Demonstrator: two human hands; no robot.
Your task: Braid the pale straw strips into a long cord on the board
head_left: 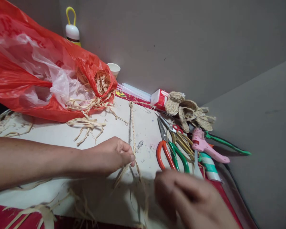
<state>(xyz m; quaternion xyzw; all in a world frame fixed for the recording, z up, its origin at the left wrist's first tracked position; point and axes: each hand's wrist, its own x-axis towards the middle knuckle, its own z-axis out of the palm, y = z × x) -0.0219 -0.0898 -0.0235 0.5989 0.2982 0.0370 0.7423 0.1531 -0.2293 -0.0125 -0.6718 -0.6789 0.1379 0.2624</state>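
Observation:
My left hand lies on the white tabletop with its fingers pinched on the near end of a thin straw braid. The braid runs straight away from me toward the wall. Loose straw strands fan out below the pinch. My right hand hovers low at the front right, smeared by motion, its fingers curled; I cannot make out anything in it. It is nearest to the scissors' handles.
A red plastic bag spilling straw fills the left. Red-handled scissors, green-handled scissors, a pink glue gun, woven straw pieces, a red box, a paper cup and a bottle stand by the wall.

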